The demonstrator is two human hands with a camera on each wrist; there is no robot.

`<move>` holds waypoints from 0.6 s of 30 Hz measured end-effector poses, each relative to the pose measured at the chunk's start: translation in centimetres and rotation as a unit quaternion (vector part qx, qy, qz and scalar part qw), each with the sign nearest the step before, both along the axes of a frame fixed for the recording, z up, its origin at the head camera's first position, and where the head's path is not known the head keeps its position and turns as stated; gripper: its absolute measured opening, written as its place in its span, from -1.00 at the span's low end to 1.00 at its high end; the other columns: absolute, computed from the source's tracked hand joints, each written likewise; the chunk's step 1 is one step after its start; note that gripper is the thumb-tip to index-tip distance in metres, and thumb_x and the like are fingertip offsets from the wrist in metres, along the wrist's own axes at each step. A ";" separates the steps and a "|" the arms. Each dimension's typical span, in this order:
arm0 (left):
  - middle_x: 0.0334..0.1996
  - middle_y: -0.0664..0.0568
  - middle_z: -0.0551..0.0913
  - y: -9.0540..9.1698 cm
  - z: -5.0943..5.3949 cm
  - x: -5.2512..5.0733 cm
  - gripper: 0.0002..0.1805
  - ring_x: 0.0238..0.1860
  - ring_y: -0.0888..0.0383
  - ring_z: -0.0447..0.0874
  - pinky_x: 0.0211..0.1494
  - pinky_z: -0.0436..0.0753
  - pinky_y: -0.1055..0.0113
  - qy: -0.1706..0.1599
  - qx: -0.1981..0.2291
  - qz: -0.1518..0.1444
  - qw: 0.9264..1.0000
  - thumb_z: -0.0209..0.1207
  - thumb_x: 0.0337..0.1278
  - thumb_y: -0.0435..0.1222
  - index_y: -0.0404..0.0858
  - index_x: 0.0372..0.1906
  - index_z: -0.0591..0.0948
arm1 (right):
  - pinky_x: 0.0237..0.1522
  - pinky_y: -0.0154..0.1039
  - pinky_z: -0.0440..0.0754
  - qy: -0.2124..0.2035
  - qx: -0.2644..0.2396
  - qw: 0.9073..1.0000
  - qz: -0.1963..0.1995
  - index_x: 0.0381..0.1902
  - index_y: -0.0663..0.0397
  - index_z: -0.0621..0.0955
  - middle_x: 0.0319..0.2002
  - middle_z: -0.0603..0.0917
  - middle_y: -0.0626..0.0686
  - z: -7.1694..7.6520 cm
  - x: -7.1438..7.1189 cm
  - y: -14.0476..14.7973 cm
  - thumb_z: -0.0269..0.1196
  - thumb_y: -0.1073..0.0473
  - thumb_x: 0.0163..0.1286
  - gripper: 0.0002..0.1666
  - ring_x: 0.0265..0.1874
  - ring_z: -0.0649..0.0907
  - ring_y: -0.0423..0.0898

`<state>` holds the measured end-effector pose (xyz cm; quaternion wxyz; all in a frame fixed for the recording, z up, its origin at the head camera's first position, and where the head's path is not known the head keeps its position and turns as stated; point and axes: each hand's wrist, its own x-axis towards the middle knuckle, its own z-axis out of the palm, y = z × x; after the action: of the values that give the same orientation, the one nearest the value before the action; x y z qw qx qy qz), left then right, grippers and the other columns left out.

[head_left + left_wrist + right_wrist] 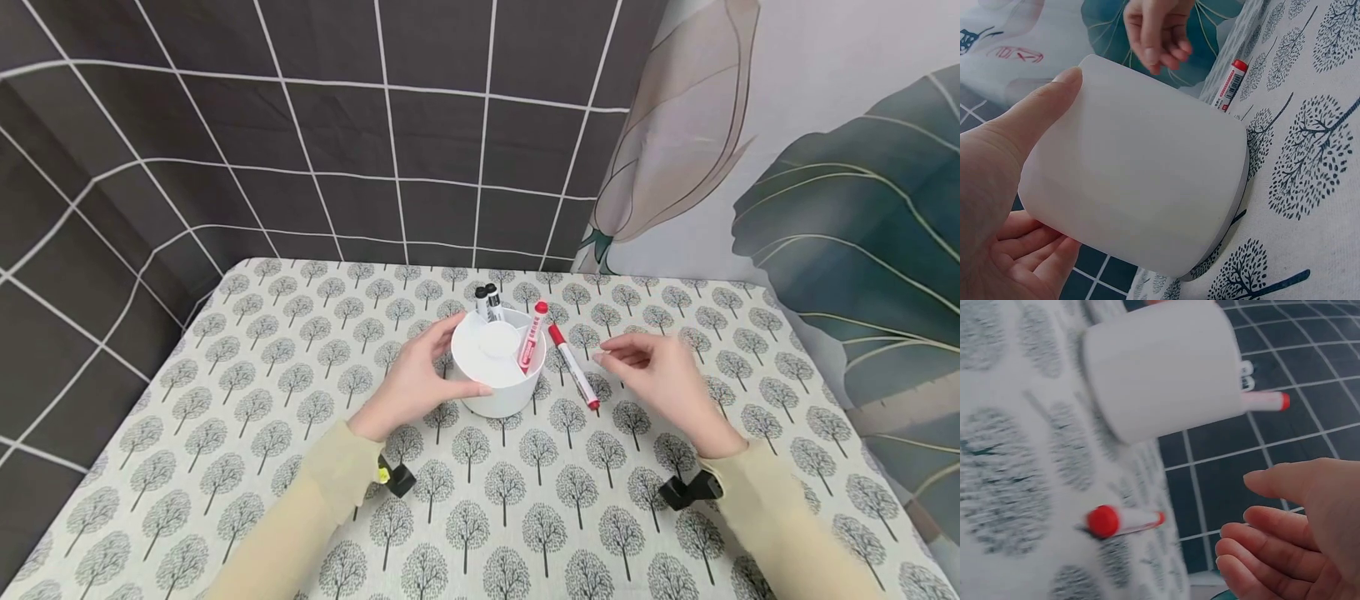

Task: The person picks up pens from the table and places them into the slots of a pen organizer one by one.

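A round white pen organizer point(483, 406) with compartments stands upright on the table. My left hand point(422, 375) holds its side, thumb at the near rim and fingers around the far left; the thumb also shows against its wall point(1135, 162) in the left wrist view. One red-capped marker point(533, 337) leans in the right compartment, and two black-capped markers point(488, 302) stand at the back. Right of the organizer, a red-and-white marker point(574, 369) lies on the cloth. My right hand point(663, 379) hovers just right of that marker, fingers loosely bent, holding nothing and apart from it.
A tablecloth point(262, 500) with printed trees covers the table. Behind it hangs a dark cloth point(315, 125) with a white grid. At the right is a curtain point(840, 217) with large leaf patterns. Each wrist carries a small black camera point(686, 490).
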<state>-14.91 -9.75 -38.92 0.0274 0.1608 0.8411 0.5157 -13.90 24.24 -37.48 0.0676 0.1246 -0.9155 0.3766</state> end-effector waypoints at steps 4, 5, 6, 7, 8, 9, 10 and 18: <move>0.45 0.07 0.38 0.0 0.0 -0.1 0.25 0.35 0.02 0.46 0.40 0.43 0.19 0.003 -0.003 0.001 1.000 0.68 -0.36 -0.01 -0.15 0.56 0.28 | -0.32 -0.35 0.73 -0.021 0.004 1.000 0.007 -0.08 0.25 0.73 -0.29 0.79 0.04 -1.4 0.5 0.3 0.45 0.19 0.32 -0.72 -0.38 0.73 -0.09; 0.45 0.08 0.38 0.0 0.0 -0.1 0.24 0.36 0.03 0.45 0.41 0.42 0.20 0.002 -0.003 0.002 1.000 0.68 -0.36 -0.01 -0.15 0.56 0.28 | -0.31 -0.35 0.73 -0.024 0.008 1.000 0.008 -0.08 0.26 0.73 -0.29 0.79 0.05 -1.7 0.6 0.3 0.45 0.21 0.31 -0.71 -0.38 0.73 -0.09; 0.45 0.09 0.38 0.0 0.0 -0.1 0.25 0.36 0.03 0.45 0.41 0.42 0.20 0.002 -0.004 0.002 1.000 0.68 -0.36 -0.01 -0.15 0.56 0.28 | -0.31 -0.35 0.73 -0.029 0.011 0.999 0.007 -0.08 0.26 0.73 -0.29 0.79 0.05 -2.0 0.7 0.4 0.46 0.22 0.29 -0.72 -0.38 0.73 -0.10; 0.45 0.09 0.38 0.0 0.0 -0.1 0.25 0.36 0.03 0.45 0.41 0.42 0.19 0.001 -0.004 0.003 1.000 0.68 -0.36 0.00 -0.14 0.56 0.28 | -0.32 -0.35 0.72 -0.034 0.015 0.999 0.004 -0.08 0.24 0.74 -0.30 0.79 0.03 -2.3 0.8 0.4 0.47 0.21 0.28 -0.71 -0.38 0.73 -0.11; 0.45 0.10 0.38 0.0 0.0 -0.1 0.25 0.36 0.04 0.44 0.41 0.41 0.19 -0.001 -0.005 0.004 1.000 0.68 -0.36 0.01 -0.14 0.56 0.28 | -0.32 -0.35 0.72 -0.038 0.017 0.999 0.002 -0.09 0.23 0.74 -0.31 0.78 0.02 -2.5 0.9 0.4 0.48 0.20 0.27 -0.70 -0.39 0.72 -0.12; 0.45 0.11 0.38 -0.1 0.0 0.0 0.25 0.36 0.04 0.44 0.41 0.41 0.18 -0.003 -0.006 0.004 1.000 0.68 -0.36 0.02 -0.14 0.56 0.28 | -0.33 -0.34 0.72 -0.043 0.018 0.999 0.000 -0.10 0.22 0.74 -0.32 0.78 0.01 -2.7 0.9 0.4 0.49 0.19 0.26 -0.70 -0.39 0.72 -0.12; 0.45 0.11 0.37 -0.1 0.0 0.0 0.25 0.36 0.04 0.44 0.42 0.41 0.17 -0.004 -0.006 0.005 1.000 0.68 -0.36 0.02 -0.15 0.56 0.28 | -0.34 -0.34 0.71 -0.046 0.018 0.999 -0.002 -0.10 0.21 0.75 -0.33 0.78 0.00 -2.9 1.0 0.4 0.50 0.19 0.25 -0.70 -0.40 0.71 -0.13; 0.45 0.12 0.38 0.0 0.1 0.0 0.25 0.36 0.05 0.44 0.42 0.40 0.14 -0.007 -0.008 0.004 1.000 0.67 -0.37 0.02 -0.12 0.56 0.28 | -0.43 -0.33 0.69 -0.066 0.020 0.998 -0.004 -0.17 0.22 0.75 -0.46 0.73 -0.09 -3.8 1.0 -0.1 0.54 0.17 0.18 -0.68 -0.49 0.67 -0.15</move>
<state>-14.88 -9.76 -38.81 0.0328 0.1535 0.8456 0.5102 -12.86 24.16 -41.30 0.0054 0.0974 -0.9258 0.3651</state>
